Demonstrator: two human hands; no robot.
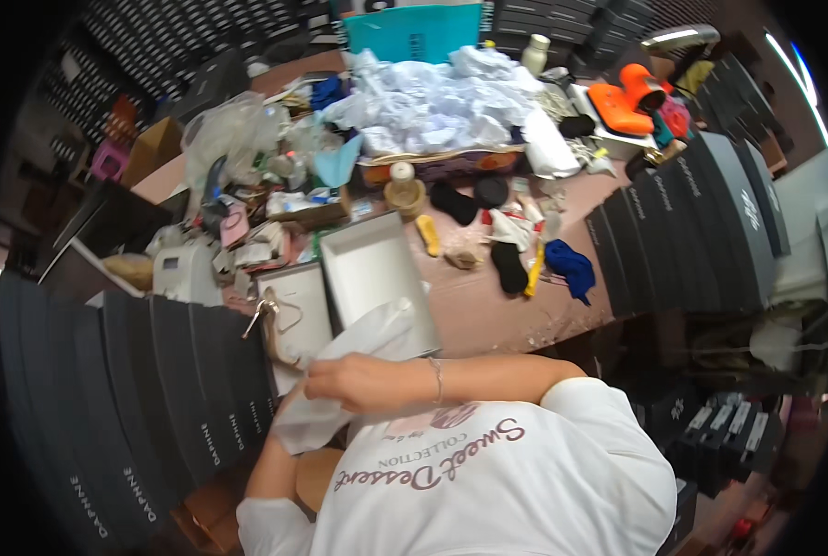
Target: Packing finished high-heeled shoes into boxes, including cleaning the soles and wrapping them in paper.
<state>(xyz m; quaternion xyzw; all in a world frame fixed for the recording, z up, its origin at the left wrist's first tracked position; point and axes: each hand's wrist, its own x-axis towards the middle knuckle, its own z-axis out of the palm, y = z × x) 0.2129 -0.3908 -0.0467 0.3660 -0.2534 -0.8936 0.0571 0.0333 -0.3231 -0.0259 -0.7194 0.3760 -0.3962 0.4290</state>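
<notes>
My right hand reaches across my chest, its fingers closed on a thin, whitish translucent bag or sheet. More of that material hangs below the hand, in front of my left arm. My left forearm rises from the lower left, and the left hand is hidden behind the sheet and the right hand. Just beyond my hands lies a strappy heeled sandal in a shallow white box part. To its right is a deeper open white shoebox part, with nothing visible inside.
Stacked dark shoeboxes flank me at left and right. A pink tabletop carries socks, a blue cloth and a jar. Behind stand a crate heaped with crumpled white paper and an orange device.
</notes>
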